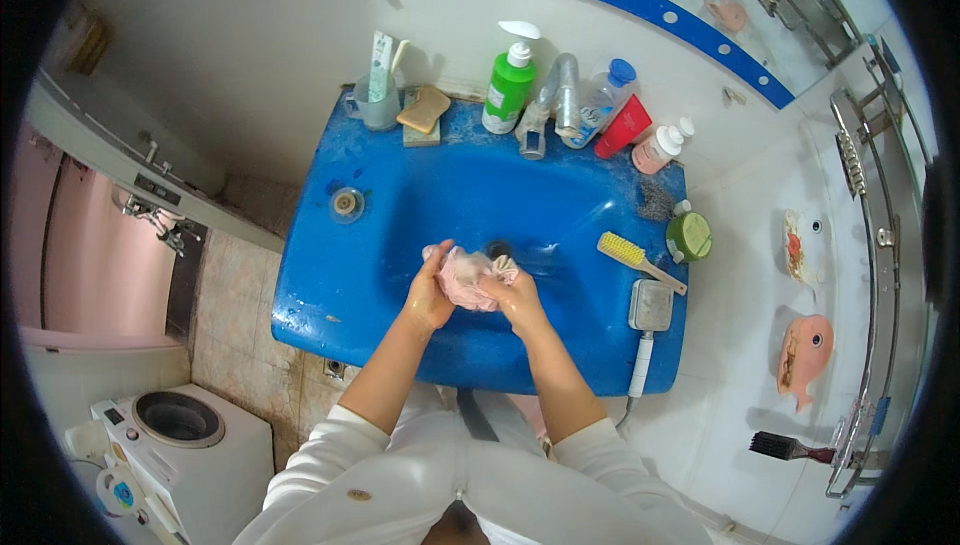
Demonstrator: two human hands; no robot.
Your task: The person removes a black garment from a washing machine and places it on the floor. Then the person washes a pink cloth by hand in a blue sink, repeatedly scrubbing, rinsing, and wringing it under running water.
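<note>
Both hands hold a bunched pink cloth [466,291] over the blue washbasin [480,185]. Whitish foam lies on the upper side of the cloth. My left hand [430,294] grips its left edge, thumb on top. On the right, my right hand [517,299] pinches it near a paler, cream-coloured gathered part. The skin of both hands looks wet. Just beyond the cloth the dark drain hole [497,249] shows in the bowl. Whatever the fingers do beneath the cloth is hidden.
Along the back rim stand a cup [375,104], a soap bar [424,109], a green pump bottle [508,87], the faucet [566,99] and a red tube [624,126]. A yellow-bristled brush [622,248] and a shower head [651,305] lie on the right rim. A washing machine [225,447] stands lower left.
</note>
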